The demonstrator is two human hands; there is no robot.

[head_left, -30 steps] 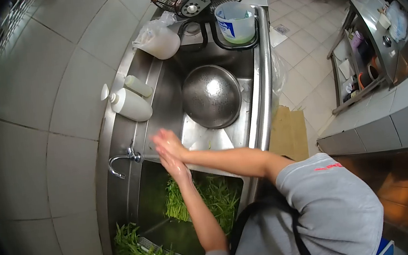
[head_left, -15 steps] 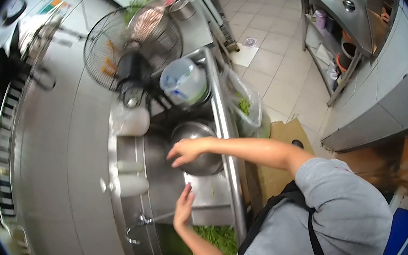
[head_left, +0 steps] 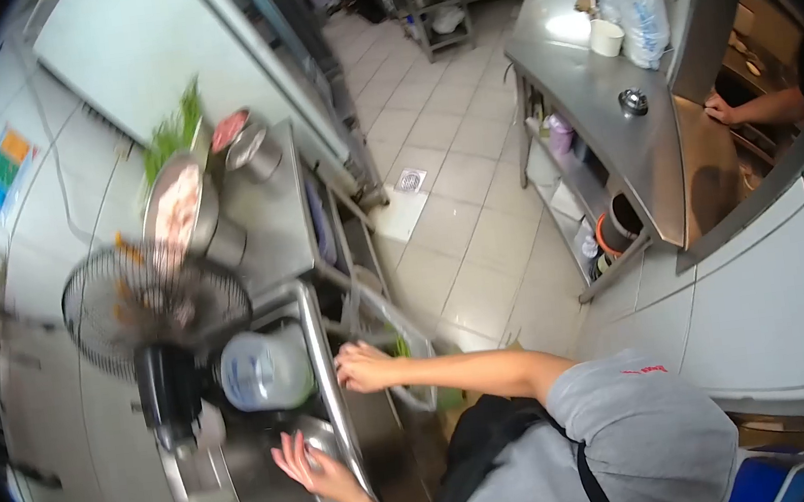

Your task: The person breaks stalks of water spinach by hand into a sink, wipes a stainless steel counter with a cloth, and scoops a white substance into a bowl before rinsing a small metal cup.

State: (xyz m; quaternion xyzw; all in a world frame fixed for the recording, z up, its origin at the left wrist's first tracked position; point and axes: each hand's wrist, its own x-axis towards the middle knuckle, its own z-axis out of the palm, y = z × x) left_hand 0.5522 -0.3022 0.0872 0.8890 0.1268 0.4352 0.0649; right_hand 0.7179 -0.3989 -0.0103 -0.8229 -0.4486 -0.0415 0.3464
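Note:
My left hand (head_left: 316, 467) is open over the steel sink (head_left: 281, 498), fingers spread, with nothing in it. Just beyond the fingertips shows part of a shiny steel bowl (head_left: 322, 433), mostly hidden by the hand. At the sink's front rim (head_left: 332, 398), my right hand (head_left: 364, 366) has its fingers curled in; whatever they may hold is hidden. Behind that hand hangs a clear plastic bag (head_left: 400, 321) with some green in it. A translucent plastic tub (head_left: 267, 370) stands to the left of my right hand, at the sink's far end.
A black fan (head_left: 167, 377) stands by the sink. Past it, a steel side table (head_left: 265, 222) carries a bowl of pale pinkish food (head_left: 177, 212), a steel pot (head_left: 254, 154) and leafy greens (head_left: 175, 133). Across the tiled floor (head_left: 440, 237) is a steel counter (head_left: 560, 74); another person's hand (head_left: 725, 110) is beyond it.
The view has swung up and right, so the tap and the greens in the near basin are out of sight. My right hand has moved from over the bowl to the front rim, its fingers now curled.

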